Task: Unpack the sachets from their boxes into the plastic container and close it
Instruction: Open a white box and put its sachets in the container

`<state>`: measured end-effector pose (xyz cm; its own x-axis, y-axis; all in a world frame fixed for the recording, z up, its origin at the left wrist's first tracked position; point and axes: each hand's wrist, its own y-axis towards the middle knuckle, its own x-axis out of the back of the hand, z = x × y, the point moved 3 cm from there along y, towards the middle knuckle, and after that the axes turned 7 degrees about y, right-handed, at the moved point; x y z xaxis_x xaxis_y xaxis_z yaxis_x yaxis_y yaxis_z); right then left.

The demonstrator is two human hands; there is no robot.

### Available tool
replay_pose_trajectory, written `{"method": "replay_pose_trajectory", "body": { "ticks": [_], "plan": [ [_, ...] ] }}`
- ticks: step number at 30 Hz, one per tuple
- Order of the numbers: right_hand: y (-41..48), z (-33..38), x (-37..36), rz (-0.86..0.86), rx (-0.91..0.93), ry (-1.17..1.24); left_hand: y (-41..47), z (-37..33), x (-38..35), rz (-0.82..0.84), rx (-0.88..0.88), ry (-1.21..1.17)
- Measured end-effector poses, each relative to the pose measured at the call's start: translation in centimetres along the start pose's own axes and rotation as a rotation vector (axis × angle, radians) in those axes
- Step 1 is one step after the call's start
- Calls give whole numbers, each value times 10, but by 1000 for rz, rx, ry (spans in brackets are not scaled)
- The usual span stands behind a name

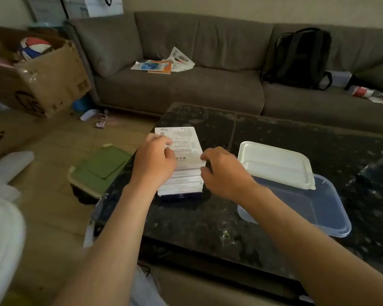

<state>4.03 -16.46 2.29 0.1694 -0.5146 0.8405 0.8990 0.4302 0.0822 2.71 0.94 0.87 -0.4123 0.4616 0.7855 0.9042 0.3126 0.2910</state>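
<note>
Grey sofa (186, 85) behind dark stone table (274, 140); wood floor (53, 206).

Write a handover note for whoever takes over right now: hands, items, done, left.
Left hand: grips the top box at its left edge.
Right hand: pinches the same box's right edge.
Things: the stack of boxes sits on the dark table. The clear container is to its right, with the white lid lying loose and askew over its far end.
Done: nothing visible; no sachets are out and none show in the container.
Left: open each box, move the sachets into the container, press the lid on.
</note>
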Motion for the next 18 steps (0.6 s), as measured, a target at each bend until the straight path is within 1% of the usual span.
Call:
{"method": "replay_pose_trajectory", "body": {
  "ticks": [2,3,7,10,12,14,16,18],
  "plan": [
    [13,3,-6,-4,32,-1,10,7,-5,-28,-11,-24],
    [18,4,-9,-4,66,-12,13,11,-8,-21,-8,-35],
    [35,-2,-27,101,153,-82,26,22,-15,45,40,-86],
    [41,-7,-37,113,227,-110,34,26,-16,58,99,-115],
    [44,-9,-45,98,282,-116,37,26,-20,89,132,-143],
    [44,-10,-50,43,349,-122,40,26,-23,97,156,-179],
    [44,-12,-51,-24,373,-98,43,26,-26,99,197,-213],
    [45,-14,-50,-42,367,-60,45,28,-27,97,230,-228]
  ]
}}
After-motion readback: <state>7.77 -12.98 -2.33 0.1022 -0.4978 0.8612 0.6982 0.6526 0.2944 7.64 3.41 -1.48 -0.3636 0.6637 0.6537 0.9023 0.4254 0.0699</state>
